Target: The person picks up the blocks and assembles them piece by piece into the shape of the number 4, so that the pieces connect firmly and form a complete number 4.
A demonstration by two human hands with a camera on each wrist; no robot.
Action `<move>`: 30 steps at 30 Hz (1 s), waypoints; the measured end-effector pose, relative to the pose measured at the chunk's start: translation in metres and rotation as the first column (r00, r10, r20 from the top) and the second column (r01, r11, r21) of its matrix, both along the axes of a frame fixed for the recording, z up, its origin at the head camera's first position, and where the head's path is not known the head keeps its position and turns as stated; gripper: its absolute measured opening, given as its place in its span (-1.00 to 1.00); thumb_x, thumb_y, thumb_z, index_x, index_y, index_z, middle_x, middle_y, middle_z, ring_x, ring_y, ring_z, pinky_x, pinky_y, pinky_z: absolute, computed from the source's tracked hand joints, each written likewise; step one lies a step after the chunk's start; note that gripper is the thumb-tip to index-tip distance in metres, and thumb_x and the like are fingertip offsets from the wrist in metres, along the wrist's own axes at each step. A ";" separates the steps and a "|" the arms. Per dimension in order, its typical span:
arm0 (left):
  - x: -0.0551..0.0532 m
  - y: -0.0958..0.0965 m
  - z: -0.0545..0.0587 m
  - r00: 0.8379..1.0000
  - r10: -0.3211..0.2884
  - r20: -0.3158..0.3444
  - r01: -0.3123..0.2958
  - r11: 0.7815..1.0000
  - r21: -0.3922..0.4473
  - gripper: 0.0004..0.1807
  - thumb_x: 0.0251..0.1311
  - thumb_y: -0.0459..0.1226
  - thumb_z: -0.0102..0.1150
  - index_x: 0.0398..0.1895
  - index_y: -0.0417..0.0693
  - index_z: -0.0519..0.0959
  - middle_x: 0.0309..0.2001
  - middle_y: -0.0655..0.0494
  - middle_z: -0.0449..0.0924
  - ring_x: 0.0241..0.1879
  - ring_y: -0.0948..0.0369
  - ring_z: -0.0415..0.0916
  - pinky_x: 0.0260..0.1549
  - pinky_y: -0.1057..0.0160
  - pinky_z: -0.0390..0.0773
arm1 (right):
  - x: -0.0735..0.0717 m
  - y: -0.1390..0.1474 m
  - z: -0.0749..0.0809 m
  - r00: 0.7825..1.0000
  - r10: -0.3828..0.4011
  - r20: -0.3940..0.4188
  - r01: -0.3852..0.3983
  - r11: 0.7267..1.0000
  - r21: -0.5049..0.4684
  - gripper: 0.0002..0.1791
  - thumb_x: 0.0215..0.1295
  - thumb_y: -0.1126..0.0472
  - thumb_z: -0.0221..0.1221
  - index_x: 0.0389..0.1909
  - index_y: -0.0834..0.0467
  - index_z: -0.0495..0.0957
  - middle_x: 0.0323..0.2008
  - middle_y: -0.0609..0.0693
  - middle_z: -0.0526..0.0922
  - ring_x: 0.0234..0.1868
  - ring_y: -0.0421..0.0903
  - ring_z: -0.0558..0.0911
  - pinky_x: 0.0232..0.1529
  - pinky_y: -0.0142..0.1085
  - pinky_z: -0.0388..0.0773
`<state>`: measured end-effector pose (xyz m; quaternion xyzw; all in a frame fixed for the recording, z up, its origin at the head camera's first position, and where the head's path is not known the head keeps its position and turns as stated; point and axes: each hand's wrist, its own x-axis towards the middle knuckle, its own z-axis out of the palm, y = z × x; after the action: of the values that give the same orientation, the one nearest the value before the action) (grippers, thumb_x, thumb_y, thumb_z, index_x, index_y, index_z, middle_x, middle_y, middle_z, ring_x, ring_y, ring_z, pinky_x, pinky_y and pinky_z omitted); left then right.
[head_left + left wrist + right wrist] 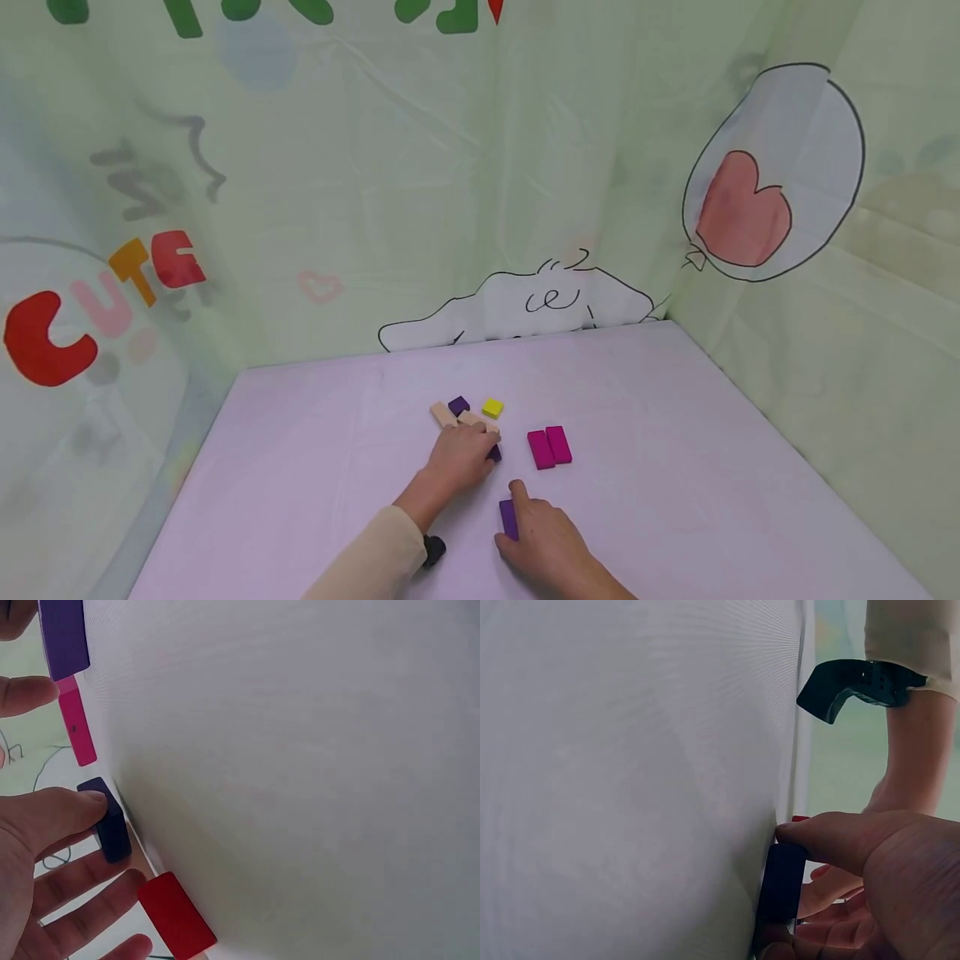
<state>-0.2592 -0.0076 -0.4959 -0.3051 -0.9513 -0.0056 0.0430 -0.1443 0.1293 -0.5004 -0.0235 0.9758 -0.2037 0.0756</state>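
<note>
Behind the left grip (461, 457), a plain beige sleeve (371, 554) ends in a loose cuff (408, 533), with a curved black band (434, 551) jutting out there. Behind the right grip (546, 535), the visible forearm (604, 585) is bare.

The left hand (461, 457) pinches farther forward than the right hand (551, 540) does.

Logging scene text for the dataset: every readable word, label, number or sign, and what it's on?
"CUTE": red, pink and orange lettering, left side of the pale printed fabric wall.
Large green lettering, wall top: cut off by the frame, unreadable.
Faint grey shapes above "CUTE": too blurred to read.
Small dark mark on a magenta rectangular block, left wrist view: too small to read.
Other coloured blocks: no readable text.
</note>
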 end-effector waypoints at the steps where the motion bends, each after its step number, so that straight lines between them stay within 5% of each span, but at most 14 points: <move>1: -0.001 0.001 0.000 1.000 -0.001 -0.001 0.001 1.000 0.000 -0.67 0.27 -0.10 0.42 0.09 0.16 0.71 -0.21 0.20 0.68 -0.32 0.25 0.56 -0.22 0.20 0.60 | 0.000 0.000 0.000 1.000 0.001 -0.003 -0.001 1.000 0.000 -0.25 0.11 0.04 0.45 0.26 0.24 0.39 -0.24 0.16 0.72 -0.26 0.12 0.72 -0.11 0.08 0.71; 30: 0.000 0.014 0.003 0.999 0.016 0.044 -0.014 0.999 -0.044 -0.68 0.29 -0.13 0.40 0.10 0.16 0.72 -0.20 0.20 0.69 -0.33 0.28 0.53 -0.26 0.26 0.63 | 0.000 0.001 0.001 1.000 0.006 0.029 -0.005 1.000 -0.020 -0.24 0.12 0.04 0.46 0.28 0.23 0.38 -0.21 0.16 0.72 -0.23 0.12 0.73 -0.09 0.09 0.71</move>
<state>-0.2594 0.0066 -0.4926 -0.2984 -0.9543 0.0090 0.0153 -0.1443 0.1306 -0.4992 -0.0240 0.9725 -0.2136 0.0901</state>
